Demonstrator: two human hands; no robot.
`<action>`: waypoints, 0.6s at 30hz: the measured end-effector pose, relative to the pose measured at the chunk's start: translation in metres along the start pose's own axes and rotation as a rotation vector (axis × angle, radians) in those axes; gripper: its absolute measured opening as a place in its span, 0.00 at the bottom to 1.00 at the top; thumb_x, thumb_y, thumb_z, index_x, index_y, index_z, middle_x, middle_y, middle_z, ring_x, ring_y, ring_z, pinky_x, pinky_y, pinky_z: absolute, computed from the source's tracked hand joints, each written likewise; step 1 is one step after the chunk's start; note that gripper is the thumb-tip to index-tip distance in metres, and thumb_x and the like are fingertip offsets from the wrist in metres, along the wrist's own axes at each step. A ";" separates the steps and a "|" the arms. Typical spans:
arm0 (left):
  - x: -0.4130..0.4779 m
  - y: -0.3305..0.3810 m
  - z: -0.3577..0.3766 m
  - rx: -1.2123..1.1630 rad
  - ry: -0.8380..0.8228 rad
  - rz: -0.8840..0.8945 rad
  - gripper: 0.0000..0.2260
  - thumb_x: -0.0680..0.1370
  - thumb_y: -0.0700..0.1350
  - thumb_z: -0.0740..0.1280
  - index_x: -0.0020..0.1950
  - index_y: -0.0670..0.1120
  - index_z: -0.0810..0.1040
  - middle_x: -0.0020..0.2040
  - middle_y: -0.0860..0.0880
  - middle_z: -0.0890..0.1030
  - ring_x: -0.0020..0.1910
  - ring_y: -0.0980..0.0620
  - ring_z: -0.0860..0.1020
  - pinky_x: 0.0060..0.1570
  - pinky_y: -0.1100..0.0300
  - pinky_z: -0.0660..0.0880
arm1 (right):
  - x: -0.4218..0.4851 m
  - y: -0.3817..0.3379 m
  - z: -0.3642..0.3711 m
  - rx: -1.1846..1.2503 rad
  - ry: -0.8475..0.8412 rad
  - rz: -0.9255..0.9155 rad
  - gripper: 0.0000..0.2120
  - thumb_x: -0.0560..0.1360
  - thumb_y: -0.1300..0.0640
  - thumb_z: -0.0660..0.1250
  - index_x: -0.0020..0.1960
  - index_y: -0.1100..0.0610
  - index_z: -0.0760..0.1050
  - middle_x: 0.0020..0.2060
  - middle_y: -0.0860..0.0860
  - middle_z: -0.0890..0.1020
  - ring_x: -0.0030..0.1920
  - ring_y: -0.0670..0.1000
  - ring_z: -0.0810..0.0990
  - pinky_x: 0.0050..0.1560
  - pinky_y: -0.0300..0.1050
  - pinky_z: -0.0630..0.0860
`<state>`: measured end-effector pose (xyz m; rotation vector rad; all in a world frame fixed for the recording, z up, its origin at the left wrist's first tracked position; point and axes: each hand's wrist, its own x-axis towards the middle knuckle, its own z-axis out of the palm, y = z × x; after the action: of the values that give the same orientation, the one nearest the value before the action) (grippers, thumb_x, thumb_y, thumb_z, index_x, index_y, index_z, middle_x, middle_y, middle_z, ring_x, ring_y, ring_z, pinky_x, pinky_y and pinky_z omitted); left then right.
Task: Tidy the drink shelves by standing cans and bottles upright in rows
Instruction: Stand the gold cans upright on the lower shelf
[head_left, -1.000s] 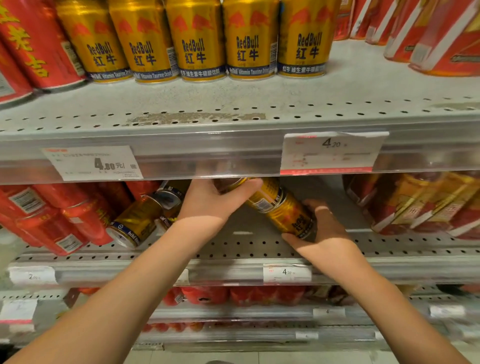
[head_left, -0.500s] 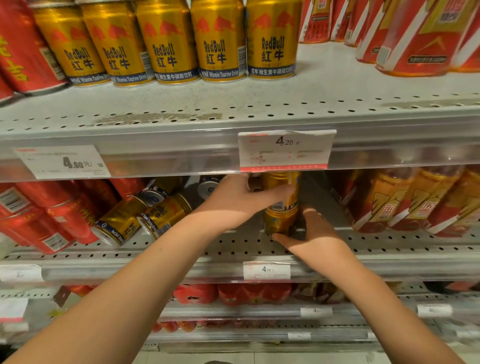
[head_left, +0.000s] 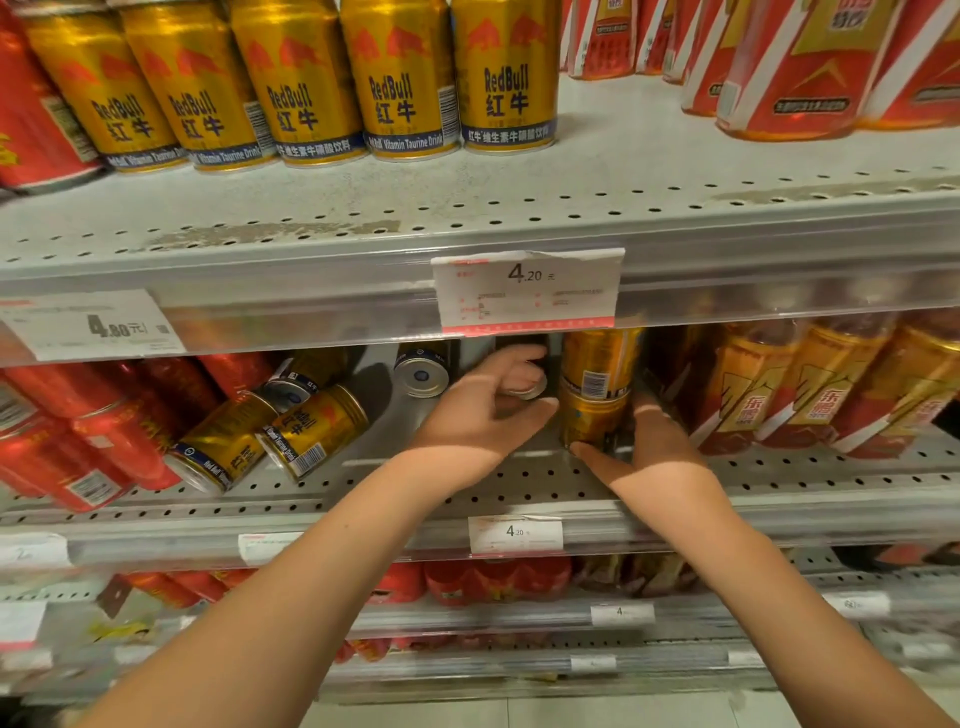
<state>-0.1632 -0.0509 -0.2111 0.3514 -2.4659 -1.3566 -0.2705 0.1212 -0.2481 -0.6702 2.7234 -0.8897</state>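
Two gold Red Bull cans stand stacked upright on the middle shelf (head_left: 519, 483): an upper can (head_left: 600, 358) on a lower can (head_left: 589, 421). My right hand (head_left: 657, 441) grips the lower can at its base, thumb in front. Just left of the stack, my left hand (head_left: 483, 415) curls its fingers round the silver end of a lying can (head_left: 530, 388), mostly hidden. Another can (head_left: 422, 371) lies end-on further left. Three more gold cans (head_left: 311, 431) (head_left: 223, 447) (head_left: 298, 382) lie tipped over at the left.
Red cans (head_left: 104, 431) lie piled at the shelf's left end. Orange-labelled bottles (head_left: 810, 384) lean at the right, close to my right hand. A row of upright gold cans (head_left: 400, 88) stands on the shelf above, whose price tag (head_left: 527, 291) hides the stack's top.
The two gold cans went from tilted to upright, one on the other. My left hand let go of the upper can and moved left onto a lying can. My right hand stays at the base.
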 end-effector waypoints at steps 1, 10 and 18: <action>-0.002 -0.004 -0.006 0.095 0.054 0.005 0.20 0.78 0.53 0.70 0.70 0.60 0.72 0.58 0.61 0.80 0.59 0.63 0.78 0.63 0.58 0.76 | -0.001 0.000 -0.003 -0.013 -0.010 0.014 0.33 0.70 0.41 0.75 0.68 0.55 0.68 0.61 0.57 0.78 0.61 0.59 0.77 0.59 0.49 0.75; 0.020 -0.043 -0.070 0.803 -0.007 -0.136 0.28 0.82 0.54 0.64 0.80 0.55 0.60 0.79 0.46 0.64 0.77 0.41 0.62 0.76 0.48 0.59 | -0.076 -0.010 -0.027 -0.197 0.148 -0.104 0.13 0.76 0.39 0.63 0.53 0.45 0.70 0.48 0.46 0.76 0.53 0.51 0.76 0.40 0.38 0.73; 0.014 -0.050 -0.054 0.657 0.020 -0.224 0.32 0.80 0.50 0.68 0.80 0.56 0.56 0.80 0.45 0.59 0.66 0.40 0.74 0.61 0.52 0.73 | -0.058 -0.085 0.027 -0.056 0.083 -0.410 0.16 0.80 0.50 0.61 0.68 0.47 0.71 0.65 0.49 0.74 0.66 0.51 0.71 0.61 0.41 0.72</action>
<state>-0.1527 -0.1243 -0.2244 0.7958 -2.8609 -0.5543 -0.1803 0.0745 -0.2161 -1.2615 2.7376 -0.9417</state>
